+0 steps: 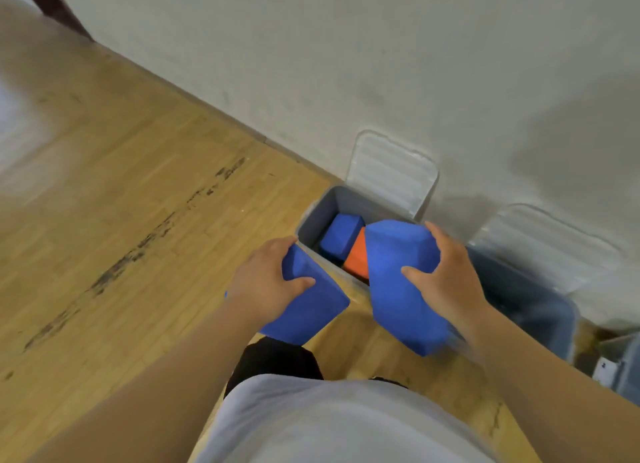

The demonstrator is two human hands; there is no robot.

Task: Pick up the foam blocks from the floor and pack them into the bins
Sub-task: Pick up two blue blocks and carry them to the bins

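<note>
above the grey bin [313, 216]: you hold two blue foam blocks, one in each hand; neither is inside the bin.
left hand [266, 275]: your fingers curl over the far end of the left blue block [311, 310] and your thumb presses on its top face. this block is a flat rectangle of matte foam with soft edges. it is tilted, with its far corner at the near rim of the bin; touching or only beside, it cannot be told.
right hand [446, 279]: your fingers wrap the far side of the right blue block [398, 289], thumb on the near face. the block has bevelled edges and stands steeply tilted, its upper end over the bin opening.
inside the bin: a blue block [341, 235] lies at the far left, and an orange block [356, 258] is just beside it. the right blue block hides part of the orange one.
bin: smooth grey plastic, rectangular; its ribbed, pale lid [391, 171] leans open against the wall [346, 64].
second bin [526, 299]: on the right, darker, with a ribbed lid also open; your right forearm covers its near left part.
floor [121, 202]: light wooden planks with a dark scuffed streak [138, 251].
wall: pale, rough, with stains.
</note>
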